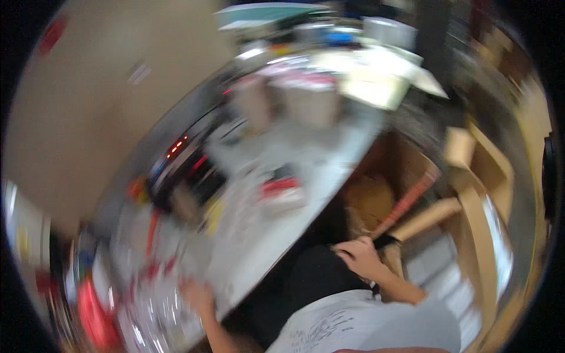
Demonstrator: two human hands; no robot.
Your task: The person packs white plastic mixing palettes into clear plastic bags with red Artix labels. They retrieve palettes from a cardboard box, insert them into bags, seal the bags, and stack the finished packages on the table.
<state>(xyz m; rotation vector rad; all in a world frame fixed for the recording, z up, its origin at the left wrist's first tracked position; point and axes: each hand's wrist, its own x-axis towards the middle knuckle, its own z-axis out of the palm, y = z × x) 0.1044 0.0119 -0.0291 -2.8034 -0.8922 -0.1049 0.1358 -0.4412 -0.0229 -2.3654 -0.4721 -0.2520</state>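
At the lower left my left hand (199, 297), smeared by motion, reaches onto the table beside a heap of clear plastic bags (159, 315) with red marks. Whether its fingers hold anything does not show. My right hand (362, 257) is low, over my dark-clothed leg and next to an open cardboard box (424, 157). Its fingers are curled in, and what they hold, if anything, is hidden. A small red and white box (281, 195) sits on the pale tabletop (259, 253), apart from both hands.
Another open carton (477, 235) at the right holds white packs (438, 267). Farther back on the table are blurred brown boxes (309, 100) and papers (376, 73). A dark device with red lights (176, 147) stands along the wall side. A red bag-like thing (95, 315) lies far left.
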